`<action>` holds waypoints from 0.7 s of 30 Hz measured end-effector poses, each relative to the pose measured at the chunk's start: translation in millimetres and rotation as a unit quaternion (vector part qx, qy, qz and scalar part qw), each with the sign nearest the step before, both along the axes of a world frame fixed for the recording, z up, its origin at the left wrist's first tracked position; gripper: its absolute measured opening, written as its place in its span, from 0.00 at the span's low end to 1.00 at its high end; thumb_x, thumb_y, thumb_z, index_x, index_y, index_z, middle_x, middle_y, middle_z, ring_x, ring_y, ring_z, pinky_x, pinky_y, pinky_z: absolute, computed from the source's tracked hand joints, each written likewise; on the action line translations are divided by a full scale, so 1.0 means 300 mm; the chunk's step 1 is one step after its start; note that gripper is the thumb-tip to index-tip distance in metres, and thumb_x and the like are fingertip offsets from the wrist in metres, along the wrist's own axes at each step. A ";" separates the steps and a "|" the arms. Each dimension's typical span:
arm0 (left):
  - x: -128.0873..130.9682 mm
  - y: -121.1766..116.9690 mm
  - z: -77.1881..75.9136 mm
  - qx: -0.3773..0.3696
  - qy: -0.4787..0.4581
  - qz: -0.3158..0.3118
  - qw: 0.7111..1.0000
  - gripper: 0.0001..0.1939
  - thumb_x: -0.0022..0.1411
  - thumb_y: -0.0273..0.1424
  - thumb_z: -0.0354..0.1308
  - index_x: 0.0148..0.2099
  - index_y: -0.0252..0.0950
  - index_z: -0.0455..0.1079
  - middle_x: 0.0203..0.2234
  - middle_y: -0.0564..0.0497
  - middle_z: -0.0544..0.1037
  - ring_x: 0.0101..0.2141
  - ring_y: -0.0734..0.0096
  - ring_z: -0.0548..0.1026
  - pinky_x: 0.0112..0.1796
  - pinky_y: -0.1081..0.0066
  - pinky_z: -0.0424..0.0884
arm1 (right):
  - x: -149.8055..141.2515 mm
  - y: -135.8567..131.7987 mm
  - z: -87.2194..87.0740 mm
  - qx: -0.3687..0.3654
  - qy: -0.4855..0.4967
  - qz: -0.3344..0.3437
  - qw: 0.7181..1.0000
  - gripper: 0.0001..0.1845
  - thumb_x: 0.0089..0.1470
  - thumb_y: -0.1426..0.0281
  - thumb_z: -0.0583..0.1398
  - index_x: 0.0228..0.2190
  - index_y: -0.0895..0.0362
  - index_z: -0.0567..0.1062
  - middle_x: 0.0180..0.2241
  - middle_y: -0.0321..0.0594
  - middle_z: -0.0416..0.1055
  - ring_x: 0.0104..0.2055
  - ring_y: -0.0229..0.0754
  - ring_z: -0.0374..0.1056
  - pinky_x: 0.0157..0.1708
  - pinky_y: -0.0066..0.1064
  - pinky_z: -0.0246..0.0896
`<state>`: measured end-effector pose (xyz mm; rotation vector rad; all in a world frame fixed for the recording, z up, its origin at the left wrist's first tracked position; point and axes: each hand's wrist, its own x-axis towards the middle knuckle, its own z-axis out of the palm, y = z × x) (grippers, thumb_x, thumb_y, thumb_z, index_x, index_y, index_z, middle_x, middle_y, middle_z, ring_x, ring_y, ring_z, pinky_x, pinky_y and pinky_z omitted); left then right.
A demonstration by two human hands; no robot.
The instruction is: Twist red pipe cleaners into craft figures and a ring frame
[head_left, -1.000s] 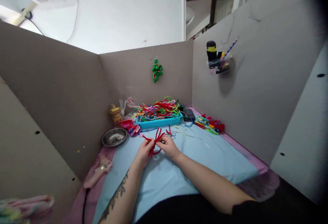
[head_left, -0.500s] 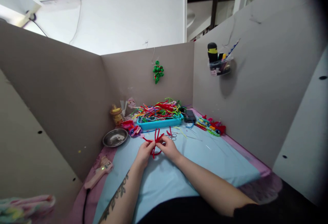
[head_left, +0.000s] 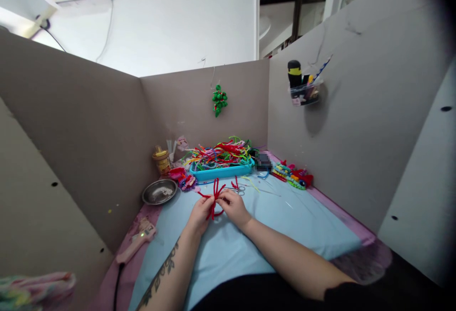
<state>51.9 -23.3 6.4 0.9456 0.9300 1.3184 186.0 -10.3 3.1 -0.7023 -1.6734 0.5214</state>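
A bunch of red pipe cleaners (head_left: 215, 188) is held between my two hands above the blue cloth, its strands sticking up, left and down, with one curving below. My left hand (head_left: 200, 212) pinches the bunch near its middle with thumb and fingers. My right hand (head_left: 235, 208) has its fingers closed on the bunch from the right; exactly which strand it grips is hidden. Just behind my right hand lie small scissors (head_left: 242, 191) and a short red pipe cleaner piece (head_left: 235, 183).
A blue tray (head_left: 221, 173) heaped with coloured pipe cleaners stands at the back. Left are a metal bowl (head_left: 149, 198) with small white bits and a pink glue gun (head_left: 137, 244) with a cord. Finished colourful pieces (head_left: 294, 175) lie right. Grey panels (head_left: 199, 107) enclose the table.
The strands pointing up have shifted a little to the left and drawn closer together. My right hand's fingers have turned slightly, while my left hand keeps its pinch.
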 end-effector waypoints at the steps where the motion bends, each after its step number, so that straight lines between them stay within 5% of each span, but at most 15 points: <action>1: 0.002 -0.002 0.000 -0.009 -0.016 -0.005 1.000 0.14 0.44 0.38 0.65 0.29 0.32 0.69 0.17 0.57 0.69 0.18 0.81 0.61 0.20 0.78 0.55 | 0.002 -0.003 0.002 0.019 -0.012 -0.002 1.000 0.05 0.51 0.70 0.58 0.25 0.54 0.73 0.27 0.40 0.68 0.31 0.41 0.63 0.34 0.34 0.59; 8: 0.017 -0.012 0.000 -0.012 -0.055 -0.027 0.998 0.16 0.43 0.37 0.67 0.30 0.32 0.69 0.19 0.57 0.69 0.19 0.81 0.63 0.22 0.78 0.56 | 0.001 -0.017 0.004 0.076 -0.042 -0.031 0.996 0.08 0.54 0.73 0.51 0.28 0.55 0.70 0.29 0.41 0.66 0.35 0.43 0.62 0.37 0.35 0.57; 16: 0.027 -0.007 0.003 0.054 0.031 0.045 0.997 0.17 0.42 0.39 0.67 0.32 0.32 0.70 0.21 0.55 0.72 0.22 0.78 0.65 0.25 0.76 0.57 | -0.013 -0.004 0.010 -0.053 0.037 -0.018 0.998 0.09 0.50 0.72 0.54 0.20 0.55 0.63 0.23 0.35 0.60 0.27 0.38 0.58 0.28 0.29 0.53; 21: 0.013 -0.009 0.002 0.047 0.037 -0.008 0.998 0.19 0.44 0.40 0.65 0.36 0.33 0.70 0.23 0.54 0.72 0.22 0.79 0.66 0.24 0.76 0.58 | -0.003 0.003 0.012 -0.077 0.045 0.009 0.996 0.08 0.50 0.72 0.55 0.20 0.56 0.64 0.23 0.34 0.60 0.28 0.38 0.58 0.29 0.28 0.53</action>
